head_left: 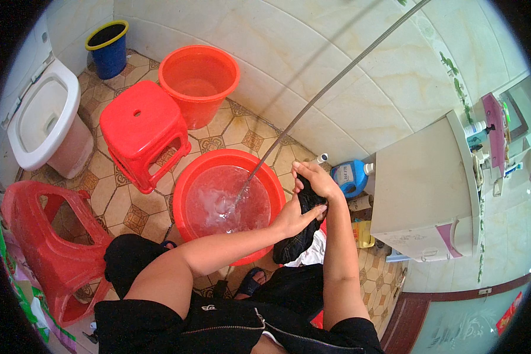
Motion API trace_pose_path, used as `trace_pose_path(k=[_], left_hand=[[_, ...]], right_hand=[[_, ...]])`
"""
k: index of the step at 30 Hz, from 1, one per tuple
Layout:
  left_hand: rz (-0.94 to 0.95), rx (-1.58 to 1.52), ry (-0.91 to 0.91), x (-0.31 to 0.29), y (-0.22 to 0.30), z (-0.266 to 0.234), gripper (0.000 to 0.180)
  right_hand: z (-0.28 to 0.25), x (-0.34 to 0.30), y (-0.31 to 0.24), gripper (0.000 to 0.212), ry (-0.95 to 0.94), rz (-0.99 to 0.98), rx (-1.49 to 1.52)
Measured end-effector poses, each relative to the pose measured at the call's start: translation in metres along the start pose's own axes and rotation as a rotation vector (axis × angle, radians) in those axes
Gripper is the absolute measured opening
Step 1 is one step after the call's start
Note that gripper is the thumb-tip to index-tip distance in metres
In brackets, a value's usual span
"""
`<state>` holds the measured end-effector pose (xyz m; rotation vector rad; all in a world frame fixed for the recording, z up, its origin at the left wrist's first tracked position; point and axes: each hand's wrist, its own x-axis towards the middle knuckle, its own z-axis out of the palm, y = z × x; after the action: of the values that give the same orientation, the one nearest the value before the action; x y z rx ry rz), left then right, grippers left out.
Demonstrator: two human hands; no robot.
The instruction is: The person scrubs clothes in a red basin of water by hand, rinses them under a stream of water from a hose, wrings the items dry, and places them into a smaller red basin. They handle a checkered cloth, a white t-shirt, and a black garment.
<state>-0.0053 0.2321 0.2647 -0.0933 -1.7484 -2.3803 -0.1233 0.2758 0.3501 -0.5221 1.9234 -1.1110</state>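
Just right of a red basin [181,203], a bunched black garment [294,243] is between my two hands. My left hand [294,217] grips it lower down, with the thumb lying across the fabric. Higher up, my right hand [316,179] is closed around its top end, wrist bent over. The lower part of the garment hangs beside the basin's right rim; its exact kind does not show. Foamy water [227,203] fills the basin, and a grey metal hose [330,88] reaches down into it from the upper right. A white cloth [310,252] lies below the garment.
A red stool [137,112] and a red bucket [199,82] stand beyond the basin. Another red stool [53,236] is at left, near a toilet [44,118] and blue bin [109,59]. A blue bottle [349,179] and yellow bottle [363,234] sit beside a white cabinet [419,183].
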Motion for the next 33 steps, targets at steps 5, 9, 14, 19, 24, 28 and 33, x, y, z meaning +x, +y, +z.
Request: trace_pose_path(k=[5, 9, 14, 19, 24, 28, 33], left_hand=[[-0.019, 0.012, -0.004, -0.001, 0.001, 0.000, 0.052], [-0.008, 0.027, 0.006, -0.002, 0.004, 0.001, 0.055], [-0.007, 0.028, 0.000, -0.001, 0.008, 0.000, 0.055], [-0.014, 0.006, -0.019, 0.000, 0.002, -0.001, 0.055], [-0.010, -0.003, -0.039, 0.002, -0.003, -0.003, 0.055], [-0.070, -0.099, -0.158, 0.008, 0.009, -0.010, 0.052], [-0.199, -0.217, -0.206, 0.034, 0.016, -0.039, 0.038]], right_hand=[[0.000, -0.001, 0.000, 0.036, 0.004, 0.007, 0.017], [-0.001, 0.000, 0.002, 0.035, 0.015, 0.013, 0.039], [-0.002, 0.001, 0.004, 0.034, 0.025, 0.018, 0.039], [-0.003, 0.004, 0.007, 0.034, 0.029, 0.029, 0.030], [-0.003, 0.007, 0.011, 0.034, 0.038, 0.027, 0.034], [-0.015, 0.013, 0.030, 0.034, 0.106, -0.037, 0.030], [-0.011, 0.012, 0.013, 0.037, 0.416, -0.223, 0.115]])
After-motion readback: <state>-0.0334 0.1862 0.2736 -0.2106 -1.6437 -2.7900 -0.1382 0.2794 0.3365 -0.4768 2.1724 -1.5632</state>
